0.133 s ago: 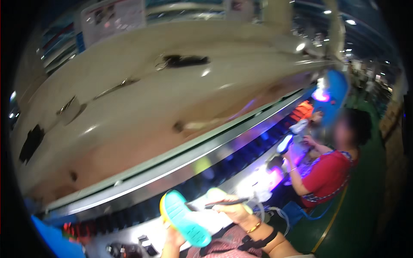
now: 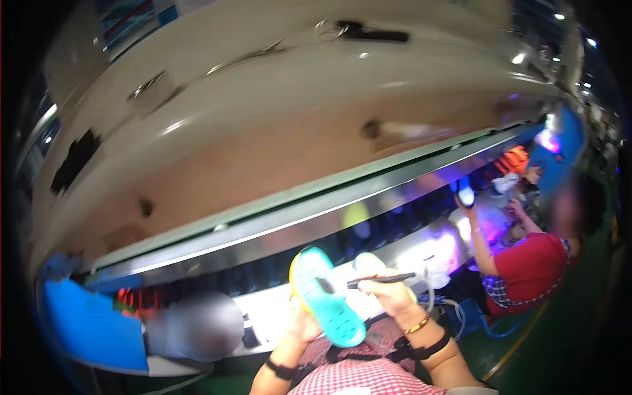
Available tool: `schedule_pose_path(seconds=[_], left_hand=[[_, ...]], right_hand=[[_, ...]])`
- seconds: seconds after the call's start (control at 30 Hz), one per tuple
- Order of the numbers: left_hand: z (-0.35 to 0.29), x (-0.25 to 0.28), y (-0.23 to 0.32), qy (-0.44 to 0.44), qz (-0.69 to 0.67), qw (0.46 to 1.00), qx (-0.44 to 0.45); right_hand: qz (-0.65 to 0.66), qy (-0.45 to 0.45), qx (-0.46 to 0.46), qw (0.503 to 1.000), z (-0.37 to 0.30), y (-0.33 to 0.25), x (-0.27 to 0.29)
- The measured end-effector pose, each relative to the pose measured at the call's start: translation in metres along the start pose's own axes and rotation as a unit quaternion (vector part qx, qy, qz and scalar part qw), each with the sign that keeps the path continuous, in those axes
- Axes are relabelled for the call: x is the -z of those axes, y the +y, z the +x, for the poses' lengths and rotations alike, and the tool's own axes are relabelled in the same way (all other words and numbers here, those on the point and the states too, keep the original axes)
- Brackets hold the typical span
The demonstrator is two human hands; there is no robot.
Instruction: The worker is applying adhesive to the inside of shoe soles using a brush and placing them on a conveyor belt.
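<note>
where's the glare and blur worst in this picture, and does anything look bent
Head view: glare is worst on the white bench; purple light glows near the co-worker in red; the silver rail bends; a grey patch at lower left is blurred beyond telling; the turquoise shoe reads clearer.

Factory workshop: conveyor, co-worker alongside

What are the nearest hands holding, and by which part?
The left hand holds a turquoise shoe sole by its lower left edge; the right hand holds a slim dark tool around its middle.
</note>
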State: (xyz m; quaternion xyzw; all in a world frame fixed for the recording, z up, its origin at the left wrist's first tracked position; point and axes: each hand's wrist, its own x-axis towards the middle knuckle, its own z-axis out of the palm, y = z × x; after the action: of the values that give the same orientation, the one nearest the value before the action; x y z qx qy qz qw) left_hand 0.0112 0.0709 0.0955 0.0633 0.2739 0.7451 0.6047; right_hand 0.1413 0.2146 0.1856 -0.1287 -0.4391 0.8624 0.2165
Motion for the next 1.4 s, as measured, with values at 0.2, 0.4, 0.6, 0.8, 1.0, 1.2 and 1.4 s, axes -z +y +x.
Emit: schedule_pose_path(seconds=[0.2,0.4,0.6,0.8,1.0,1.2,1.4], left_hand=[[0.001,-0.015,0.005,-0.066,-0.114,0.991,0.020],[-0.007,-0.016,0.007,-0.046,-0.108,0.993,-0.009],[0.002,-0.019,-0.002,0.038,-0.093,0.993,-0.054],[-0.003,0.008,0.008,0.143,-0.081,0.979,-0.125],[-0.010,-0.006,0.016,-0.005,-0.026,0.996,-0.086],[0.004,-0.029,0.004,0.049,-0.222,0.969,-0.100],[-0.002,-0.039,0.014,-0.074,-0.087,0.992,-0.062]], right_hand=[[-0.040,0.015,-0.022,0.999,0.030,0.043,0.027],[-0.116,0.002,0.006,0.993,0.043,0.049,0.018],[-0.349,0.002,0.128,0.928,0.043,0.056,-0.009],[-0.521,-0.155,0.201,0.815,0.002,0.036,-0.013],[-0.329,-0.148,-0.048,0.931,-0.001,0.008,-0.004],[-0.295,-0.116,-0.025,0.948,0.009,0.020,-0.015],[-0.216,-0.032,0.051,0.975,0.021,0.011,-0.003]])
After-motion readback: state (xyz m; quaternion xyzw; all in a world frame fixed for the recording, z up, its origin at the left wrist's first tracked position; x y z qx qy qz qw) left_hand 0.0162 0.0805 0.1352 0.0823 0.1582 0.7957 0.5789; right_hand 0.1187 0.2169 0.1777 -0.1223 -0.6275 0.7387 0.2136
